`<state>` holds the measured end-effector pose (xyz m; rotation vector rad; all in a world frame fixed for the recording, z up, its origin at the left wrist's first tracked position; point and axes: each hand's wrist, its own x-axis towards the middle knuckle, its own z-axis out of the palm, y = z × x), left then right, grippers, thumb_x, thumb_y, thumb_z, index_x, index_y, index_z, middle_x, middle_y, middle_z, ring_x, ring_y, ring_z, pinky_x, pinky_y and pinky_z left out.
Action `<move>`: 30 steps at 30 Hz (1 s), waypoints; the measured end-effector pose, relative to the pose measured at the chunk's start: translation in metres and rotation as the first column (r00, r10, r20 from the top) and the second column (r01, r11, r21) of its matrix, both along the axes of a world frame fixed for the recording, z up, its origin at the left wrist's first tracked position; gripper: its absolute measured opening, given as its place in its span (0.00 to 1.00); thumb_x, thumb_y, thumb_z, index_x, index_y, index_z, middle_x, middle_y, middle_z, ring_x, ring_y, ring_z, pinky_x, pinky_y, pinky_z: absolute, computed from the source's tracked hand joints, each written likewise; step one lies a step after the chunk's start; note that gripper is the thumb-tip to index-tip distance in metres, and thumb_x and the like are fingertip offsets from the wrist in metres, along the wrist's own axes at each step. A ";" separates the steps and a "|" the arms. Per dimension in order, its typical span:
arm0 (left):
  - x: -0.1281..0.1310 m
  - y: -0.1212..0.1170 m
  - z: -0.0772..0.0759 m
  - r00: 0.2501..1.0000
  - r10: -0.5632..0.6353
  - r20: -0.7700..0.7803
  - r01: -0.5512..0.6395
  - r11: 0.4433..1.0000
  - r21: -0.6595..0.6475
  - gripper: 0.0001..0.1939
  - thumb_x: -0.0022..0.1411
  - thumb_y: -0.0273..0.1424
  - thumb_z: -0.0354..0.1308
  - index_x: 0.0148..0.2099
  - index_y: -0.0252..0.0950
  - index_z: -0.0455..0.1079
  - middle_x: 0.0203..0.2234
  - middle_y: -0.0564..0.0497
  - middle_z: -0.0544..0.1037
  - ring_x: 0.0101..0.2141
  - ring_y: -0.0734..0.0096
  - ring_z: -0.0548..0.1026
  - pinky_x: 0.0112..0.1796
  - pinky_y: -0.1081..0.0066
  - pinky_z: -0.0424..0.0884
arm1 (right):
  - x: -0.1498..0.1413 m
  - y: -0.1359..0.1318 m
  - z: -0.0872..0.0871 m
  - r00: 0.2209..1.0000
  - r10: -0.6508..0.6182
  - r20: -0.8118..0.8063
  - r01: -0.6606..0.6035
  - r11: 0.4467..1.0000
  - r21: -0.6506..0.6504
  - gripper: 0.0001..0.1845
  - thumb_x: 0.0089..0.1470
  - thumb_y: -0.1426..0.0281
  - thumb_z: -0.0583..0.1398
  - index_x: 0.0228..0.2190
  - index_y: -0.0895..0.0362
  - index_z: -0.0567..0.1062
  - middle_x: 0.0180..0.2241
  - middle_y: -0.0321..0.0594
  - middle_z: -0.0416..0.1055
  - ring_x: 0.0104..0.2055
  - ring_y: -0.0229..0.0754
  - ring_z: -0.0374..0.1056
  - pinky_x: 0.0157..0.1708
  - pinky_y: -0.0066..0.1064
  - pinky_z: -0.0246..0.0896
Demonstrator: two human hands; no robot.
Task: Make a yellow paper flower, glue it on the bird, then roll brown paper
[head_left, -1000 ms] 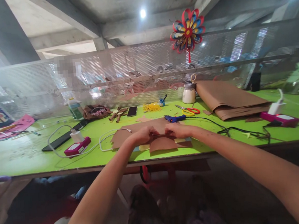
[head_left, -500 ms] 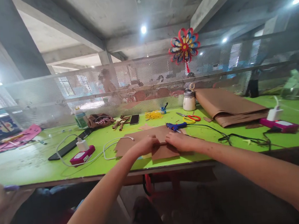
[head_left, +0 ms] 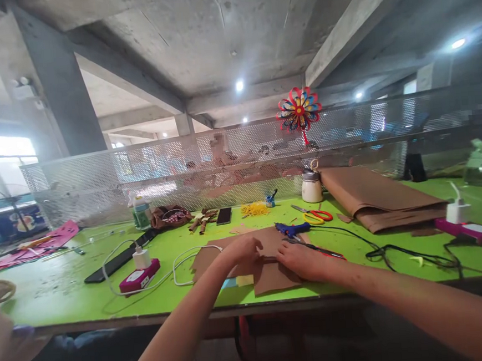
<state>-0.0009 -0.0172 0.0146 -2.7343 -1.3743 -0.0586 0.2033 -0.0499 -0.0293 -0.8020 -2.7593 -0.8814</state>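
Note:
Several cut pieces of brown paper lie on the green table near its front edge. My left hand rests on the upper part of them, its fingers curled down onto a brown paper piece. Just to the right and slightly nearer, my right hand lies on the same paper with fingers stretched toward the left hand. What sits under the fingertips is hidden. A blue glue gun lies just beyond my right hand.
Red-handled scissors, a white jar, a phone and yellow bands lie farther back. A folded brown paper stack is at right. Magenta power banks with cables sit left and right. A mesh partition carries a paper pinwheel.
The view has tilted upward, so the table sits lower in frame. My hands, pinched together on the paper before, have come slightly apart, the right one lying flatter.

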 end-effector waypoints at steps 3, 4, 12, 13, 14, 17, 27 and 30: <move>0.011 0.011 0.008 0.998 0.046 0.037 -0.046 0.999 0.003 0.14 0.55 0.33 0.50 0.27 0.34 0.75 0.19 0.46 0.75 0.20 0.70 0.68 0.24 0.73 0.59 | 0.005 0.003 0.002 0.998 0.004 -0.061 -0.008 0.998 -0.057 0.11 0.49 0.82 0.53 0.33 0.61 0.71 0.33 0.46 0.69 0.36 0.45 0.65 0.33 0.34 0.60; 0.013 0.014 0.009 0.998 0.050 0.049 -0.050 0.999 -0.004 0.17 0.57 0.35 0.48 0.24 0.33 0.74 0.17 0.45 0.74 0.20 0.71 0.67 0.24 0.73 0.59 | 0.006 0.004 0.002 0.997 0.002 -0.082 -0.008 0.998 -0.067 0.11 0.48 0.82 0.54 0.34 0.61 0.71 0.33 0.46 0.69 0.37 0.46 0.64 0.34 0.34 0.60; 0.013 0.019 -0.002 0.936 -0.094 0.340 0.245 0.867 -0.434 0.23 0.62 0.42 0.45 0.23 0.33 0.68 0.16 0.54 0.67 0.20 0.76 0.62 0.24 0.75 0.58 | 0.010 0.003 0.011 0.996 -0.002 -0.092 0.008 0.998 0.063 0.10 0.51 0.80 0.54 0.37 0.62 0.69 0.35 0.46 0.67 0.38 0.47 0.62 0.30 0.34 0.58; 0.010 0.019 -0.005 0.911 -0.057 0.409 0.274 0.825 -0.495 0.22 0.61 0.43 0.46 0.24 0.33 0.68 0.16 0.54 0.67 0.20 0.76 0.61 0.24 0.75 0.58 | 0.009 0.003 0.013 0.997 -0.001 -0.082 0.007 0.997 0.082 0.08 0.52 0.79 0.54 0.35 0.61 0.70 0.34 0.45 0.67 0.37 0.46 0.62 0.29 0.33 0.57; 0.007 0.019 -0.008 0.885 -0.014 0.466 0.294 0.793 -0.533 0.21 0.60 0.43 0.48 0.26 0.33 0.69 0.17 0.55 0.66 0.21 0.76 0.61 0.24 0.76 0.58 | 0.007 0.003 0.013 0.997 0.005 -0.073 0.002 0.995 0.095 0.07 0.53 0.79 0.54 0.34 0.61 0.70 0.34 0.45 0.67 0.36 0.46 0.62 0.29 0.33 0.56; 0.000 0.019 -0.018 0.800 0.074 0.595 0.357 0.739 -0.572 0.18 0.57 0.43 0.53 0.29 0.33 0.69 0.20 0.56 0.67 0.23 0.77 0.60 0.26 0.76 0.58 | 0.001 0.004 0.014 0.996 0.008 -0.084 0.001 0.994 0.111 0.04 0.54 0.77 0.55 0.32 0.60 0.70 0.32 0.44 0.67 0.35 0.45 0.61 0.28 0.33 0.55; -0.003 0.019 -0.029 0.624 0.249 0.741 0.400 0.713 -0.576 0.14 0.52 0.39 0.58 0.30 0.31 0.68 0.25 0.53 0.67 0.28 0.76 0.62 0.30 0.75 0.60 | -0.002 0.014 0.011 0.986 -0.022 -0.164 0.030 0.998 0.046 0.05 0.55 0.77 0.53 0.31 0.61 0.70 0.34 0.45 0.65 0.38 0.45 0.60 0.33 0.33 0.56; -0.003 0.021 -0.029 0.676 0.222 0.702 0.348 0.744 -0.570 0.15 0.54 0.39 0.56 0.27 0.31 0.67 0.21 0.55 0.64 0.24 0.77 0.58 0.26 0.76 0.57 | -0.001 0.019 0.003 0.977 -0.052 -0.205 0.062 0.997 0.043 0.06 0.56 0.76 0.53 0.31 0.60 0.70 0.34 0.45 0.65 0.39 0.45 0.60 0.32 0.32 0.56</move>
